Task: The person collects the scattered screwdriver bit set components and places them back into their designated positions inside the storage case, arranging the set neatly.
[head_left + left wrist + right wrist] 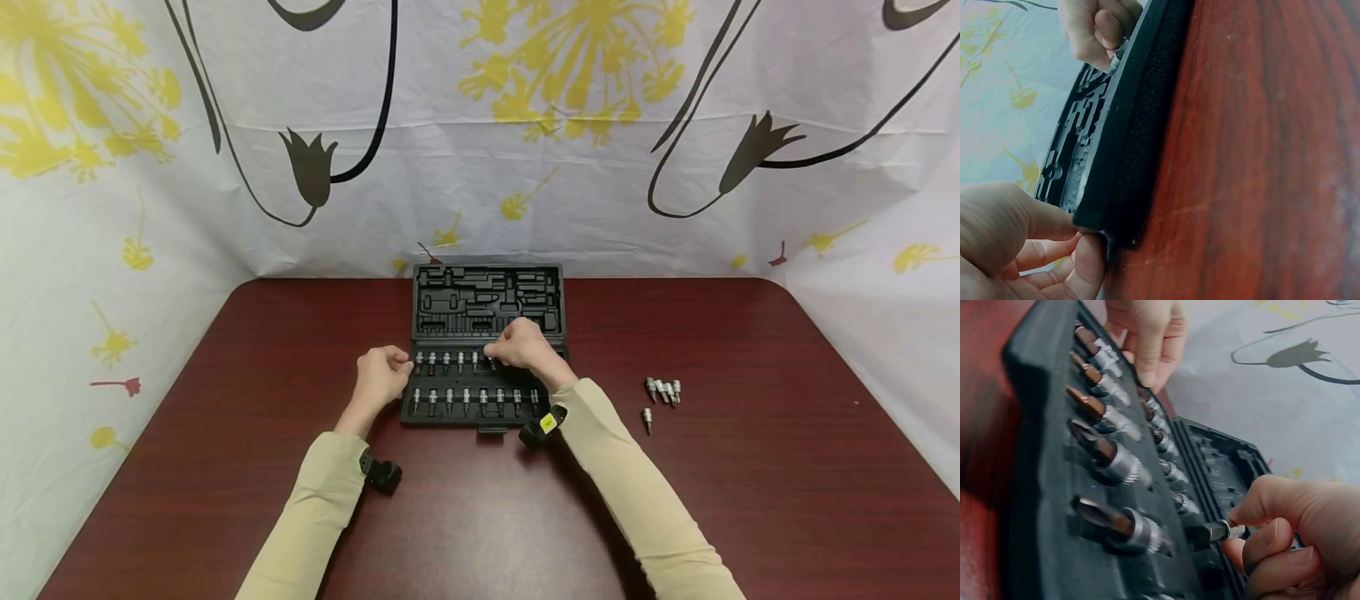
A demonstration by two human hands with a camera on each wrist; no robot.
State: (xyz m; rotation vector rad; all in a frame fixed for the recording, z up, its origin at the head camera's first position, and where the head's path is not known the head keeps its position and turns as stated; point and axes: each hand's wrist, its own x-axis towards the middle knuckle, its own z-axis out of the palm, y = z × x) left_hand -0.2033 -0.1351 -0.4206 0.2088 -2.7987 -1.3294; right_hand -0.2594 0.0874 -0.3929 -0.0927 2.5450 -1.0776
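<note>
Dark red table (750,483), flowered sheet (420,200) at twelve o'clock, black case (457,381) open before it.
The left hand (381,377) pinches the case's edge at nine o'clock, a grip clearest in the left wrist view; the right hand (522,343) pinches a bit (1216,532) at twelve o'clock of the case's near half, its metal plainest in the right wrist view. Only the head view shows loose bits (652,389), between three and four o'clock from the case.
</note>
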